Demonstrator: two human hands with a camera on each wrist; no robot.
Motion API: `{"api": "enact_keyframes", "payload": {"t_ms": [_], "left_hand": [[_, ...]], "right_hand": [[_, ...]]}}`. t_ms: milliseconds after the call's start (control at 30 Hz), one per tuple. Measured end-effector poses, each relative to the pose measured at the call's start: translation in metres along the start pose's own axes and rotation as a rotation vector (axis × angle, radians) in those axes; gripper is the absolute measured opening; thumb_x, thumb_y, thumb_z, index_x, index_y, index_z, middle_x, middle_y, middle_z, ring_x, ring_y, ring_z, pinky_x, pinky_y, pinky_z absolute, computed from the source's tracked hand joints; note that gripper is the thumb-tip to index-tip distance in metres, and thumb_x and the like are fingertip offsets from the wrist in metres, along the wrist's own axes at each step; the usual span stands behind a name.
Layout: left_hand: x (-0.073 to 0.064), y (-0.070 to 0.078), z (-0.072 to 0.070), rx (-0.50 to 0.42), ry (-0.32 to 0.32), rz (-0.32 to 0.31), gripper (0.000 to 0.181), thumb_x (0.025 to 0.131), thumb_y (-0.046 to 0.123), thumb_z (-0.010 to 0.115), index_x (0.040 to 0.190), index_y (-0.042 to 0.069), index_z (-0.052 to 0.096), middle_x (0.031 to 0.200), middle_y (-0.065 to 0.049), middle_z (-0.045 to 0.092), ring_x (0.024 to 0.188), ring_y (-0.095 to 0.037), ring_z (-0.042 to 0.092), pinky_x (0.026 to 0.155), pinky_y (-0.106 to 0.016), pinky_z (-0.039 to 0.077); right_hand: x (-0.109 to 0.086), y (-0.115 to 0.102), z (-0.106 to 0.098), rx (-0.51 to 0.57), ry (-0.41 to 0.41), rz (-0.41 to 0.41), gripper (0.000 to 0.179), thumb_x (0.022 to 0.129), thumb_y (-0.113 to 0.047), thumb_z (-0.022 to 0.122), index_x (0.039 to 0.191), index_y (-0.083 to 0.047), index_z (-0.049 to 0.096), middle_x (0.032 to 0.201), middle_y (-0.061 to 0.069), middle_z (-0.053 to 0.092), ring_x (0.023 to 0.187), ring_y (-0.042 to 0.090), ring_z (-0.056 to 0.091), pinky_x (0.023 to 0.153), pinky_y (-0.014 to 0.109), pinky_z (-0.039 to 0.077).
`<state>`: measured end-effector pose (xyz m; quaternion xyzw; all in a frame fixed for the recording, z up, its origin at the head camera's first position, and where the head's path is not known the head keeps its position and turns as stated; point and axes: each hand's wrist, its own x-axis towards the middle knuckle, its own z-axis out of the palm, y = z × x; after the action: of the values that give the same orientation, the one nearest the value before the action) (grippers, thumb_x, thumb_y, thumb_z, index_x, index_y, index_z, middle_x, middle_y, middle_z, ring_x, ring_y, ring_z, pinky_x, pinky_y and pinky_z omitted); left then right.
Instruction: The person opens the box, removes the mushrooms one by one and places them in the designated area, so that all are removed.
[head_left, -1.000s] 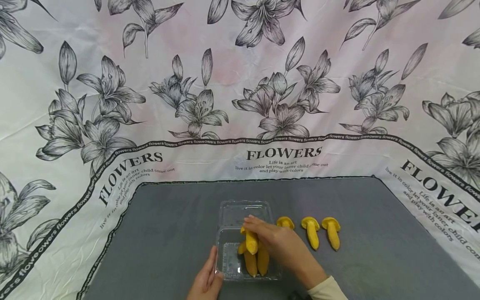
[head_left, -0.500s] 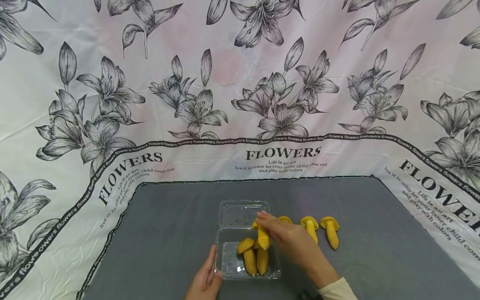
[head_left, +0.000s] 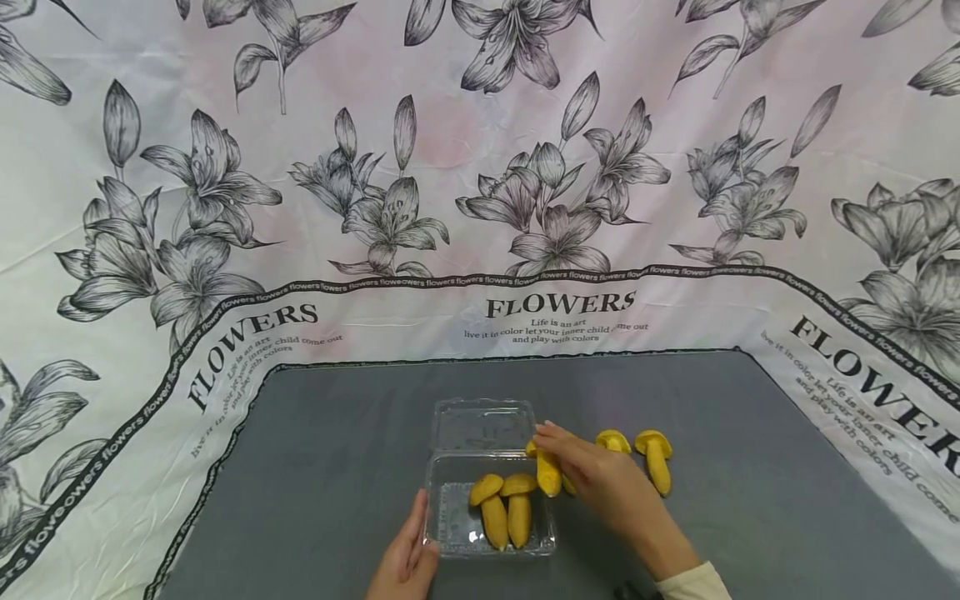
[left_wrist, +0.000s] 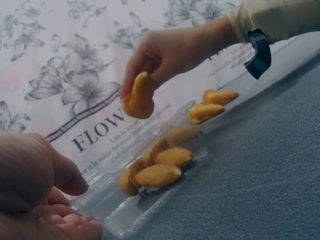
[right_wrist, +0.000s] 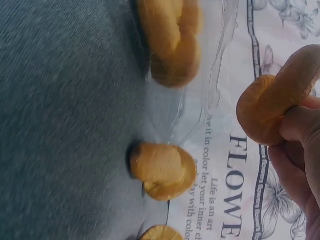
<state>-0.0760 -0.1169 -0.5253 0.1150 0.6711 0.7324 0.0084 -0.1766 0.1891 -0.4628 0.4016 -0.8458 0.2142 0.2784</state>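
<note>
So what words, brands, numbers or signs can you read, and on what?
"FLOWERS": floral backdrop cloth, several times.
"Life is an art live it in color let your inner child come out and play with colors": same cloth.
"flowers flowers": cloth's black band.
Dark wristband, clear plastic lid: nothing legible.

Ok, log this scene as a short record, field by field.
Left hand: on the left side of the clear box
Right hand: grips a raised mushroom
Lid: open, at the far side
Boxed mushrooms: two, side by side, caps toward the lid
Loose mushrooms: two plainly visible at right, another mostly behind the right hand
Table: gray
</note>
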Motion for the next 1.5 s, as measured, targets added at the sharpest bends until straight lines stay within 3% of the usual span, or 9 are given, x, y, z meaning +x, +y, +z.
{"api": "enact_keyframes", "payload": {"t_ms": [167,267,500,733,900,1033,1133,1300,1500], "left_hand": [[0.0,0.001,-0.001,-0.002,-0.002,-0.05,0.073,0.105,-0.001,0.053,0.157,-0.023,0.007,0.166,-0.041,0.003,0.147,-0.008,0.016,0.108,-0.007,0.024],[0.0,0.001,0.0,-0.002,-0.003,-0.056,0.073,0.105,-0.002,0.053,0.157,-0.023,0.007,0.166,-0.041,0.004,0.147,-0.014,0.014,0.108,-0.007,0.024],[0.0,-0.002,0.001,0.004,0.003,0.036,0.068,0.104,-0.007,0.051,0.153,-0.028,0.008,0.161,-0.046,0.005,0.132,0.024,0.024,0.107,-0.005,0.023],[0.001,-0.004,0.002,-0.006,-0.012,0.097,0.067,0.103,-0.01,0.049,0.151,-0.03,0.006,0.158,-0.049,0.002,0.133,0.024,0.024,0.107,-0.004,0.022],[0.001,-0.003,0.003,0.008,0.018,0.066,0.068,0.103,-0.009,0.051,0.153,-0.028,0.009,0.16,-0.047,0.006,0.132,0.024,0.025,0.107,-0.004,0.023],[0.0,-0.001,0.003,-0.01,0.018,0.007,0.07,0.103,-0.006,0.051,0.155,-0.026,0.008,0.163,-0.044,0.005,0.138,0.015,0.022,0.107,-0.005,0.025],[-0.001,-0.001,0.003,-0.012,0.018,0.004,0.07,0.104,-0.006,0.051,0.155,-0.026,0.008,0.163,-0.044,0.005,0.139,0.015,0.022,0.107,-0.005,0.024],[-0.001,-0.002,0.003,-0.002,0.022,0.067,0.066,0.103,-0.01,0.049,0.152,-0.029,0.009,0.159,-0.048,0.006,0.132,0.024,0.026,0.107,-0.004,0.023],[-0.002,0.0,0.003,0.01,0.034,0.038,0.067,0.104,-0.007,0.051,0.154,-0.027,0.011,0.161,-0.046,0.009,0.13,0.025,0.025,0.107,-0.003,0.022]], "right_hand": [[-0.006,0.004,-0.005,-0.014,0.022,-0.014,0.038,0.097,-0.003,0.075,0.134,-0.012,0.073,0.134,0.006,0.074,0.114,0.023,0.074,0.079,0.027,0.062],[-0.01,0.006,-0.007,-0.015,0.026,-0.002,0.045,0.091,0.002,0.08,0.133,-0.012,0.074,0.133,0.007,0.074,0.114,0.023,0.074,0.078,0.027,0.063],[-0.019,0.007,-0.011,-0.024,0.022,0.052,0.063,0.081,0.007,0.085,0.137,-0.02,0.072,0.136,0.005,0.073,0.112,0.021,0.075,0.079,0.025,0.062],[-0.029,0.009,-0.016,-0.047,-0.002,0.067,0.067,0.08,0.004,0.087,0.139,-0.023,0.071,0.129,-0.001,0.076,0.08,0.01,0.076,0.068,0.016,0.058],[-0.033,0.01,-0.02,-0.051,-0.037,0.077,0.062,0.082,0.001,0.087,0.138,-0.023,0.072,0.128,-0.006,0.076,0.086,0.009,0.076,0.073,0.018,0.059],[-0.036,0.01,-0.022,-0.054,-0.057,0.074,0.064,0.082,0.0,0.087,0.139,-0.025,0.071,0.126,-0.004,0.077,0.084,0.007,0.076,0.073,0.018,0.059],[-0.038,0.009,-0.022,-0.054,-0.088,0.087,0.061,0.084,-0.001,0.086,0.138,-0.025,0.072,0.128,-0.004,0.076,0.092,0.009,0.077,0.076,0.02,0.061],[-0.04,0.007,-0.023,-0.051,-0.177,0.097,0.048,0.089,-0.003,0.083,0.133,-0.019,0.075,0.133,-0.004,0.074,0.106,0.014,0.076,0.081,0.025,0.062],[-0.044,0.006,-0.022,-0.023,-0.237,0.096,0.04,0.091,-0.004,0.081,0.128,-0.017,0.077,0.132,-0.003,0.075,0.107,0.015,0.076,0.079,0.026,0.063]]}}
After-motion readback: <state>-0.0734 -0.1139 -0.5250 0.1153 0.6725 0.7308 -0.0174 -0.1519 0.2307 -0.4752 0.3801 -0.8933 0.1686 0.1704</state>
